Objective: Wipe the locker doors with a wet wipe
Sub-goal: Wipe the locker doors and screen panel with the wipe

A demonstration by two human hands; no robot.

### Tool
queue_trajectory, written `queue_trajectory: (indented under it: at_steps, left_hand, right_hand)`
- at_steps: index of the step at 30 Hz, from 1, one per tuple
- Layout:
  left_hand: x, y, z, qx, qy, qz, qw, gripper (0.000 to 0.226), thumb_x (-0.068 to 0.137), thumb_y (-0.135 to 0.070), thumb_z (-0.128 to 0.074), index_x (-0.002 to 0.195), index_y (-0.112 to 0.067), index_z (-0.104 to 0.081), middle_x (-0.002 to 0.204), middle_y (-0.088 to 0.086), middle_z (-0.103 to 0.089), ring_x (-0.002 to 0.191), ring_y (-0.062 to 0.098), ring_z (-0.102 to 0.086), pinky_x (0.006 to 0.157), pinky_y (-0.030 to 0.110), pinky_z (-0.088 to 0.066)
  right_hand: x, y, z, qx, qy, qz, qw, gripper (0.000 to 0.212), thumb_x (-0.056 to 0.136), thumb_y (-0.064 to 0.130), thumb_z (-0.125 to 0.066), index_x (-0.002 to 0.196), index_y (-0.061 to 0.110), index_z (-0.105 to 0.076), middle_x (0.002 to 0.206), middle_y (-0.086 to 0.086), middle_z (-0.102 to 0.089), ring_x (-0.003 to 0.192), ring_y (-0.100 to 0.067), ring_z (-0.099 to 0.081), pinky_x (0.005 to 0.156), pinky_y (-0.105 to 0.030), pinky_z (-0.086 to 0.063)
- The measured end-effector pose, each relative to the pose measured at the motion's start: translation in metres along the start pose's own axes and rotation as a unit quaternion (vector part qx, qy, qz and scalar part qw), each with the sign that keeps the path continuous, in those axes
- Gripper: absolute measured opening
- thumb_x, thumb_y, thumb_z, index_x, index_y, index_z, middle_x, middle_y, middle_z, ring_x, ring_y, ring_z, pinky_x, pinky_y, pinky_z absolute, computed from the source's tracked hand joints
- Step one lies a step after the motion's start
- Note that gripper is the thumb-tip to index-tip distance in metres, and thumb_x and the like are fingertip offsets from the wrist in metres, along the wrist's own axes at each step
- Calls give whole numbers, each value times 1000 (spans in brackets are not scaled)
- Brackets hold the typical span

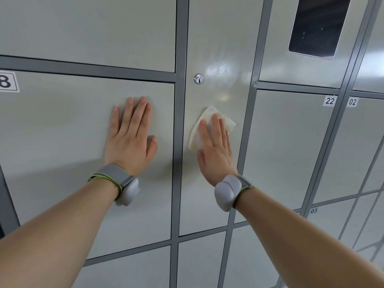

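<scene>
Head view, left to right: left hand (129,140), fingers straight and together, flat on the numbered door (62,142) at centre left; right hand (216,150), fingers extended, pressing the wet wipe (225,123) against the keyed door (209,194) at centre, below the lock (198,78). Wipe lies under and just beyond the fingertips, long axis running lower left to upper right.

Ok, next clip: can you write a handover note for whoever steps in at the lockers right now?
Left hand: flat, fingers straight, resting on the wide door.
Right hand: flat, pressing the wet wipe onto the narrow keyed door, below the keyhole.
Done: wet streaks beside the keyhole.
Left: probably the lower part of this door; no streaks visible on the other doors.
</scene>
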State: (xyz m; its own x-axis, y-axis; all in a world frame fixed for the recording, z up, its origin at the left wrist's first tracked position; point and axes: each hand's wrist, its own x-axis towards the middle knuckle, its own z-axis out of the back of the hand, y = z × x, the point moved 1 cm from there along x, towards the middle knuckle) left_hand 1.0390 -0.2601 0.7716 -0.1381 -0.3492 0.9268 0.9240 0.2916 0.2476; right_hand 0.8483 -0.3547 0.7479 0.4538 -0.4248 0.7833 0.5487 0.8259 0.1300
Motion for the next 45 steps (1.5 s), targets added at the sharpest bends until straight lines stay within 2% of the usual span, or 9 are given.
queue_trajectory:
  at_steps: [6, 12, 17, 22, 24, 29, 35, 38, 45]
  left_hand:
    - [-4, -2, -1, -1, -2, -1, 1000, 64, 88, -27, -38, 144, 3, -28, 151, 18, -29, 140, 34, -16, 117, 44, 3]
    - [-6, -2, -2, -7, 1, 5, 1000, 65, 88, -28, -36, 144, 2, -25, 152, 16, -27, 141, 33, -13, 117, 42, 6]
    - [-7, -1, -3, -3, 3, -3, 1000, 65, 88, -27, -37, 144, 2, -24, 152, 17, -27, 141, 33, -13, 117, 44, 4]
    - [-11, -1, -2, -4, 8, -14, 1000, 64, 89, -28, -38, 144, 3, -26, 152, 17, -27, 141, 33, -14, 116, 47, 1]
    - [-11, -1, -3, -3, 4, -13, 1000, 64, 88, -27, -38, 144, 3, -27, 152, 18, -27, 141, 33, -15, 116, 47, 1]
    - [-11, -1, -3, -4, -6, -11, 1000, 64, 87, -26, -39, 143, 3, -28, 151, 18, -29, 140, 33, -15, 116, 45, 2]
    - [-13, -1, 0, -8, 6, -13, 1000, 65, 87, -26, -39, 144, 3, -27, 152, 18, -27, 141, 33, -13, 116, 45, 3]
    - [-13, -1, 0, -6, 8, -17, 1000, 65, 87, -26, -41, 144, 4, -27, 152, 18, -27, 141, 33, -14, 116, 45, 3]
    - [-13, -2, -1, -6, 4, -14, 1000, 65, 87, -25, -40, 144, 4, -27, 152, 18, -27, 141, 33, -14, 117, 43, 6]
  right_hand:
    - [-18, -6, -4, -35, 28, 41, 998, 73, 87, 8, -49, 151, 16, -16, 158, -13, 0, 146, -30, 6, 119, -41, 3]
    - [18, 8, 5, 26, -42, -72, 996, 69, 95, 14, -42, 152, 20, -5, 158, -11, 13, 145, -28, 14, 119, -34, 4]
    - [-13, 12, -22, 12, 1, 54, 998, 72, 86, 9, -45, 151, 15, -16, 158, -17, 0, 146, -31, 8, 119, -41, 1]
    - [-33, -3, -28, -59, 25, 100, 993, 78, 80, 2, -51, 150, 20, -21, 158, -15, -9, 145, -23, 3, 117, -42, -4]
    - [-28, -5, -22, -75, 23, 88, 993, 77, 83, 4, -52, 151, 21, -19, 158, -13, -5, 146, -23, 3, 118, -40, -3]
    - [-2, 13, -14, -13, -9, 27, 1000, 67, 90, 13, -40, 152, 16, -13, 158, -17, 3, 146, -33, 7, 119, -39, 1]
    - [-37, 0, -29, -49, 15, 105, 993, 74, 82, -1, -51, 148, 19, -25, 157, -20, -10, 145, -33, -2, 117, -44, -8]
    - [-47, -8, -28, -81, 30, 116, 990, 76, 83, 1, -54, 149, 23, -24, 157, -17, -12, 145, -29, -5, 117, -44, -8]
    - [-21, 14, -23, -21, 2, 40, 999, 68, 87, 10, -44, 150, 18, -21, 158, -18, -4, 146, -34, 3, 119, -42, -2]
